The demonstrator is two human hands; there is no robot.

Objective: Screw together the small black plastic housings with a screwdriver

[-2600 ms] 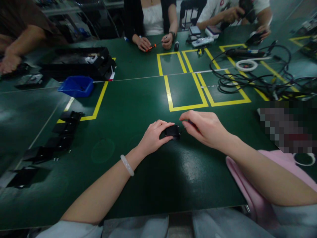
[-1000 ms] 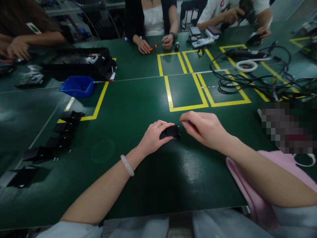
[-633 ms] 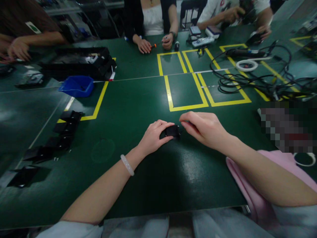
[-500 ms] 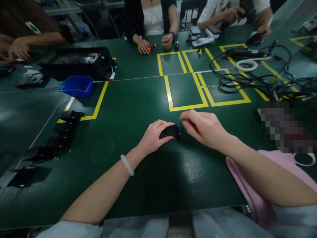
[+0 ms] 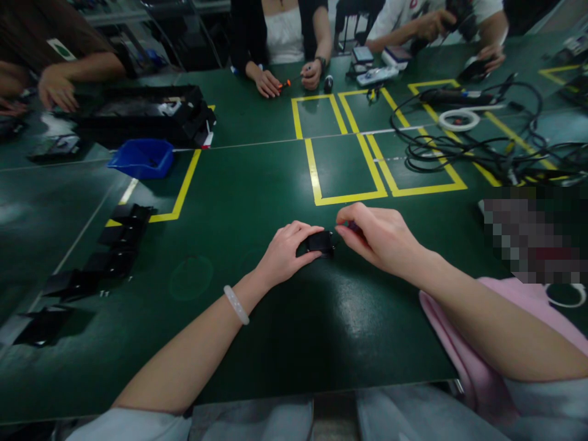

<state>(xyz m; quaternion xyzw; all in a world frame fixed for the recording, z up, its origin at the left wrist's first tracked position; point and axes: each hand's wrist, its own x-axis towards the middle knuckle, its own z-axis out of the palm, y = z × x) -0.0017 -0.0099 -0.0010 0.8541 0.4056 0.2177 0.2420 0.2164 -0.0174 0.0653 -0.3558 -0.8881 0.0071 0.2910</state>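
Bin, blue, holds dark bit; left hand clamps black part, right hand pinches small tool

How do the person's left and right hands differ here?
The left hand grips a small black part; the right hand pinches a dark item, mostly hidden. The left wrist wears a pale bracelet; the right wrist shows none. Both hands are bare.

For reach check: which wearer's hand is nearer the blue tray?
Left. The left hand, holding a small black part, is below and right of the blue tray in view; the right hand is farther right.
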